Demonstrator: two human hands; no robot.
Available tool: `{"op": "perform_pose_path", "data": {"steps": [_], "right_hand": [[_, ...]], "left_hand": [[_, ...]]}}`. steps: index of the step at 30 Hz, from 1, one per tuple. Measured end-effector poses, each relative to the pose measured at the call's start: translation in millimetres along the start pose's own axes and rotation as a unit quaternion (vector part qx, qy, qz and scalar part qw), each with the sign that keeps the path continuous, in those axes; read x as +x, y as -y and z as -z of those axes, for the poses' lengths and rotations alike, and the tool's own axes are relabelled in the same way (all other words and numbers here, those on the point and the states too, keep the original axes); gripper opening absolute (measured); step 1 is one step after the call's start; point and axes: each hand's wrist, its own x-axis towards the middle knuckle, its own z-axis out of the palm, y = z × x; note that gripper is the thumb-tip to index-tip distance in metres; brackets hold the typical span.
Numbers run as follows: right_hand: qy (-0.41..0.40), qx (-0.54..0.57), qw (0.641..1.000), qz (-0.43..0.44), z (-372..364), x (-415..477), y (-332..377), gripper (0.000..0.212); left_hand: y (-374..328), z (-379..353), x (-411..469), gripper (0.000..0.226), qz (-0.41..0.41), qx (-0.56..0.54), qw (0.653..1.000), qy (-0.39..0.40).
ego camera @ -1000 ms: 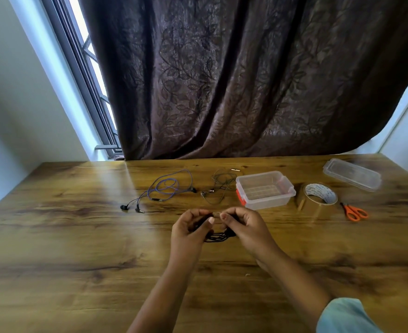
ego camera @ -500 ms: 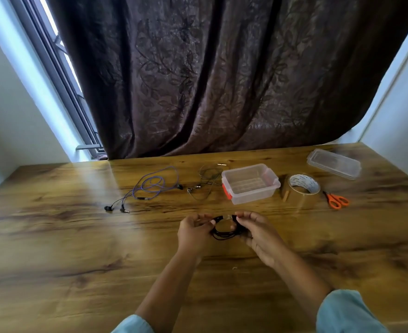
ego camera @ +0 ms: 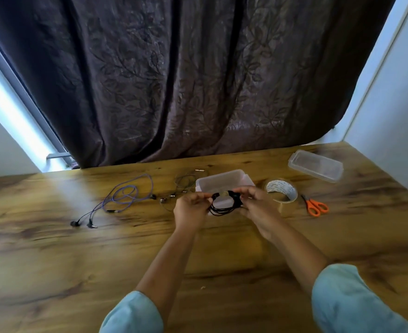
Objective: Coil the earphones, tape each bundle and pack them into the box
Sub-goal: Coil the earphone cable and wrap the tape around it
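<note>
— Where's the coiled black earphone bundle (ego camera: pixel 224 205)?
— Pinched at each end by the fingers of the left hand (ego camera: pixel 190 210) and right hand (ego camera: pixel 258 209), above the wooden surface (ego camera: pixel 78 260), in front of the clear plastic box (ego camera: pixel 219 181).
— Around them?
— Left of the fingers, loose purple earphones (ego camera: pixel 128 195); right, a clear tape roll (ego camera: pixel 281 192) and orange-handled scissors (ego camera: pixel 316 207). Beyond, a dark leaf-patterned curtain (ego camera: pixel 198 80).

The box (ego camera: pixel 222 181) is flanked by loose earphones (ego camera: pixel 128 195) left and tape roll (ego camera: pixel 281 191) right; scissors (ego camera: pixel 315 207) and lid (ego camera: pixel 316 165) are placed farther right.
</note>
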Motion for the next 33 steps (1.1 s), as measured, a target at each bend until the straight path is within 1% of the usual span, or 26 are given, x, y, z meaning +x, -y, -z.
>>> {"op": "perform_pose_path", "data": {"steps": [2,5,10,13,17,20,24,27,29,31,33], "right_hand": [[-0.004,-0.052,0.999,0.011,7.2,16.1,6.8,0.023],[0.000,-0.159,0.986,0.037,17.0,39.4,18.1,0.019],[0.027,-0.234,0.970,0.061,27.3,81.1,34.6,0.020],[0.062,-0.311,0.946,0.064,29.7,100.2,35.6,0.022],[0.113,-0.390,0.911,0.077,30.0,114.4,30.3,0.023],[0.141,-0.459,0.872,0.094,28.9,115.8,27.8,0.023],[0.175,-0.569,0.786,0.167,26.9,106.8,32.6,0.023],[0.190,-0.613,0.738,0.208,23.6,102.2,34.3,0.024],[0.191,-0.630,0.716,0.232,22.5,101.5,33.6,0.023],[0.184,-0.636,0.707,0.248,21.9,102.1,29.6,0.023],[0.173,-0.648,0.697,0.254,21.3,103.5,26.3,0.022]], "left_hand": [[-7.7,-9.1,7.7,0.018,-0.006,0.010,1.000,-0.019],[-16.9,-23.2,21.2,0.019,-0.007,0.032,0.999,-0.036],[-25.3,-48.5,45.7,0.011,-0.014,0.096,0.993,-0.063],[-26.2,-58.7,56.4,0.013,-0.025,0.163,0.983,-0.074],[-24.1,-71.5,64.7,0.018,-0.023,0.207,0.975,-0.080],[-17.5,-77.4,67.9,0.024,-0.019,0.258,0.962,-0.091],[-7.1,-85.1,70.0,0.026,-0.025,0.309,0.945,-0.106],[-3.3,-89.3,72.6,0.026,-0.033,0.353,0.929,-0.107],[-2.1,-91.3,74.2,0.025,-0.050,0.399,0.909,-0.105],[-1.9,-92.9,75.1,0.024,-0.058,0.435,0.893,-0.102],[-2.9,-94.6,74.8,0.025,-0.056,0.449,0.887,-0.093]]}}
